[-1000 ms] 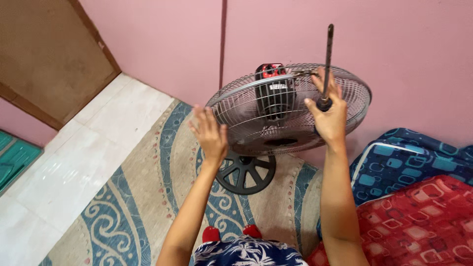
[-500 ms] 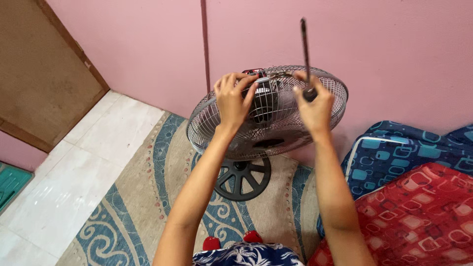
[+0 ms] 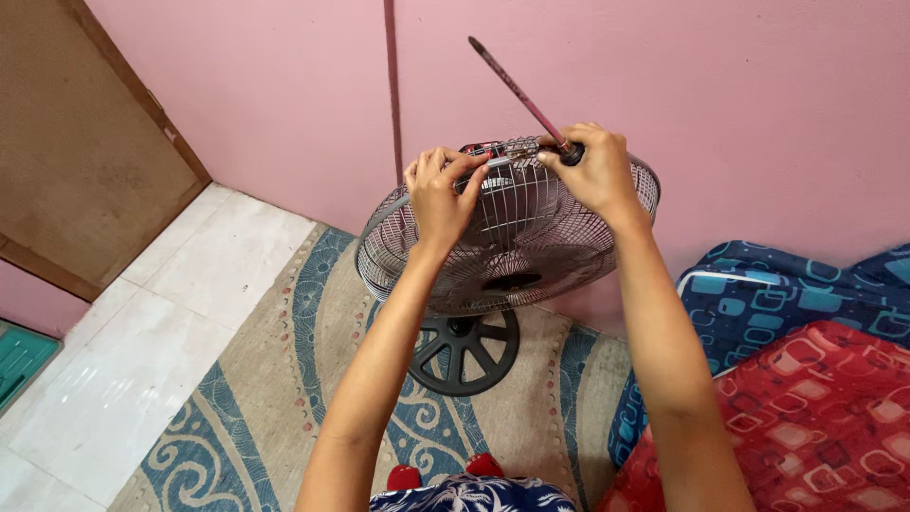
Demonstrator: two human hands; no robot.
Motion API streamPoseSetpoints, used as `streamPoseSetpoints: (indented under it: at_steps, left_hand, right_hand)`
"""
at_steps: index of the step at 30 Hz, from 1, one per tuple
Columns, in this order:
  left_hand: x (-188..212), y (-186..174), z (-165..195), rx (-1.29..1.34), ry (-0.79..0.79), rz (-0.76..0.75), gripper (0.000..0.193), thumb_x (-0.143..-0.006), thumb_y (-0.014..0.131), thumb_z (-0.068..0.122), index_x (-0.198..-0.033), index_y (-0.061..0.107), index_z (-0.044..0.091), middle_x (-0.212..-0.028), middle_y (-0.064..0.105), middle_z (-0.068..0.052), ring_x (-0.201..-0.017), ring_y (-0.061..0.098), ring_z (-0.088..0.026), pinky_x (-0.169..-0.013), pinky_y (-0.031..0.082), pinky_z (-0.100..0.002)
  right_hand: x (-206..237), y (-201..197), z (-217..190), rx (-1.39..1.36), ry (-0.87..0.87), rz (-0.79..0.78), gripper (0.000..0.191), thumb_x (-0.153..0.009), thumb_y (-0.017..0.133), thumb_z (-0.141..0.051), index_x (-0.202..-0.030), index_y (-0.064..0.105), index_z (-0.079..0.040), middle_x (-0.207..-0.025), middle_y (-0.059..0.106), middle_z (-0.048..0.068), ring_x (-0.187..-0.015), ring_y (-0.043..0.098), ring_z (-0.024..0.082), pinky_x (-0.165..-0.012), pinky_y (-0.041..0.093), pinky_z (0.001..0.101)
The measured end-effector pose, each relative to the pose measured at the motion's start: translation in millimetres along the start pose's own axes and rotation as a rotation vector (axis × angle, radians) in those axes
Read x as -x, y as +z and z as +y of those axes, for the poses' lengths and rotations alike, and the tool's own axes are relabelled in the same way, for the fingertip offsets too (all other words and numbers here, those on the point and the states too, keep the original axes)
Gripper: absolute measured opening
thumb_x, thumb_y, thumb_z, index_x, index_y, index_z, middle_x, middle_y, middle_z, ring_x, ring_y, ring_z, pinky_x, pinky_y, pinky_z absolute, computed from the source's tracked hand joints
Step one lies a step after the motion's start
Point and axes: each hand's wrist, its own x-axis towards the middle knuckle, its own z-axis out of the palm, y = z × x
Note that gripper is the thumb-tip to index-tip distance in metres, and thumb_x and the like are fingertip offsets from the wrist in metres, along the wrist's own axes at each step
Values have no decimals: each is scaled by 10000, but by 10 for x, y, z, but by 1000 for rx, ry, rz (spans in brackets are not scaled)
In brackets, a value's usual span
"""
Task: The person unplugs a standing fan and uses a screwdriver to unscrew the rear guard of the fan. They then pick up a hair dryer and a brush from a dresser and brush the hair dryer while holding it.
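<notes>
A table fan with a wire grille stands on a round black base against the pink wall. My left hand grips the top rim of the grille, fingers curled over the wires. My right hand is closed on the handle of a screwdriver, whose dark shaft points up and to the left, and it also rests on the grille's top edge. The fan's red and black motor housing shows between the two hands.
A patterned beige and blue rug lies under the fan, with white floor tiles to the left. A brown door is at the upper left. Blue and red patterned cushions lie on the right.
My left hand went from the front of the grille up to its top rim and gripped it. The right hand tilted the screwdriver from upright to leaning left.
</notes>
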Motion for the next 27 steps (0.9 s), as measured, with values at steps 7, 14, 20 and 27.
streamPoseSetpoints:
  at_steps: [7,14,20,27]
  left_hand:
    - [-95,146,185,-7,18,1,170,-902,778,273,-1061,796,216,-1006,684,36,-1088,585,-210,-1043,343,-452]
    - [-139,219,272,-25,6,0,100,-897,775,256,-989,796,222,-950,682,61,-1061,599,-182,-1067,325,-468]
    - [-263,212,188,-39,32,10,135,-853,802,321,-949,800,226,-922,685,63,-1036,606,-178,-1080,311,-484]
    - [-255,186,128,-33,52,-7,138,-852,813,336,-922,794,218,-940,703,76,-1046,612,-174,-1088,311,-478]
  right_hand:
    - [35,5,-105,-111,-15,74,240,-849,839,-172,-1079,798,-117,-933,744,91,-806,732,236,-707,543,368]
    - [46,-67,-182,-90,148,-3,250,-868,853,-238,-1084,790,-127,-920,711,90,-677,669,224,-663,523,366]
    - [16,-287,-28,-15,82,-48,325,-951,752,-315,-1177,693,-88,-836,710,151,-714,694,283,-668,527,406]
    - [222,-550,223,146,134,-203,320,-1032,596,-385,-1241,566,-144,-965,742,136,-890,722,330,-728,538,461]
